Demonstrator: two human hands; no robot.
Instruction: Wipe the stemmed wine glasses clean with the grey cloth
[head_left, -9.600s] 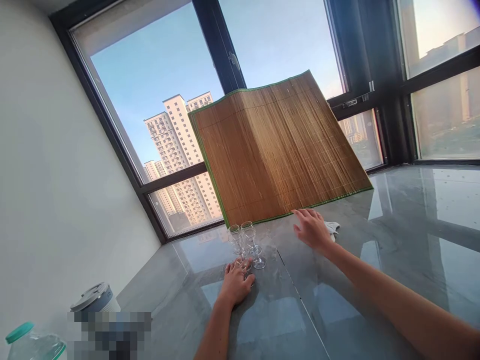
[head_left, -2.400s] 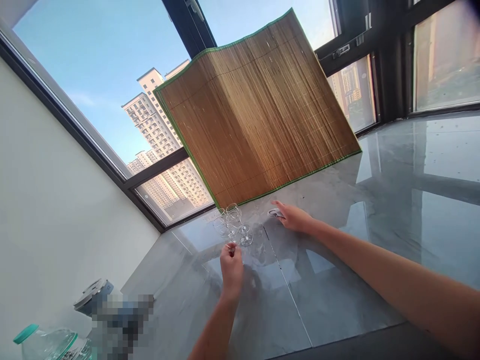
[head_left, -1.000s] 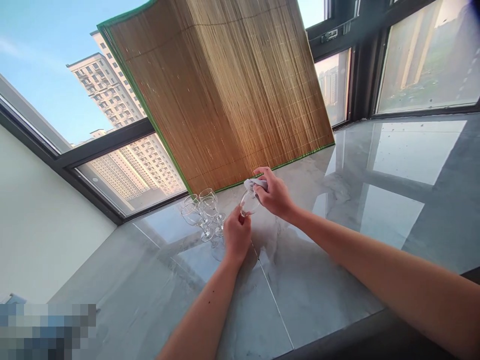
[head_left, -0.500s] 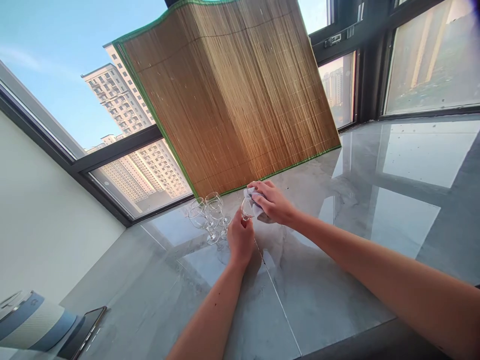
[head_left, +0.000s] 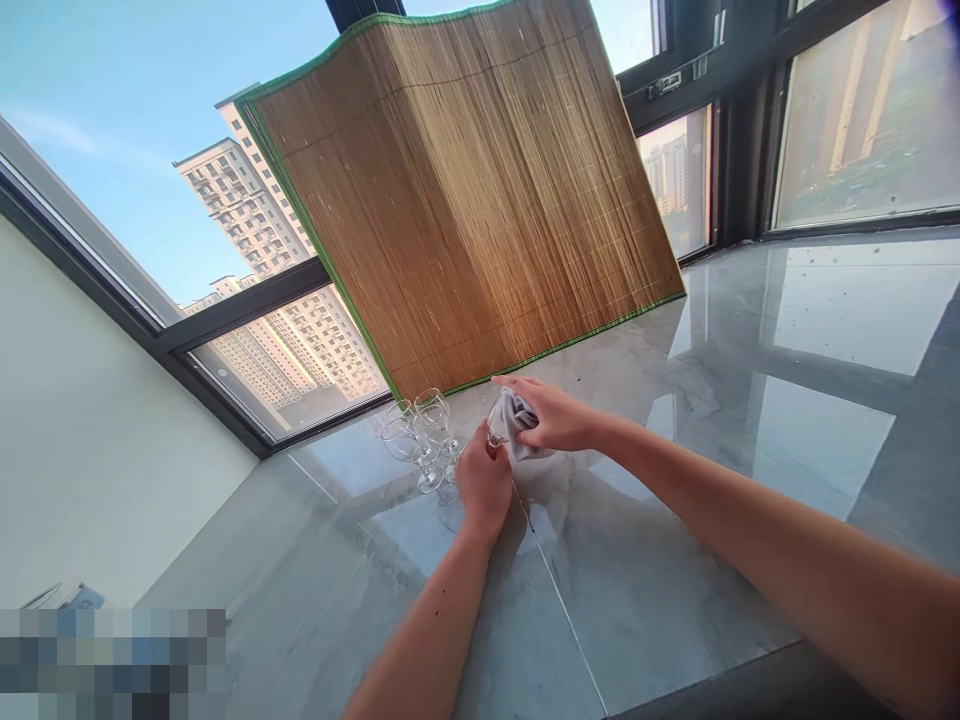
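Note:
My left hand (head_left: 484,480) is closed around a clear stemmed glass (head_left: 495,424), whose bowl tilts toward the right. Its stem is mostly hidden by the fingers. A crumpled grey cloth (head_left: 518,420) is pressed against the bowl by my right hand (head_left: 559,415), with the index finger stretched out past the cloth. Just left of my left hand, several clear wine glasses (head_left: 401,436) stand upright in a close group on the grey marbled counter (head_left: 645,570).
Behind the hands a bamboo mat (head_left: 465,200) with green edging leans against the window frame (head_left: 240,300). A white wall (head_left: 82,420) rises at the left. The lower left corner is pixelated. A dark counter edge (head_left: 720,690) runs along the lower right.
My right hand has shifted slightly down and right, its index finger now straighter, and more of the cloth shows. The left hand keeps its hold on the glass. The view has shifted slightly.

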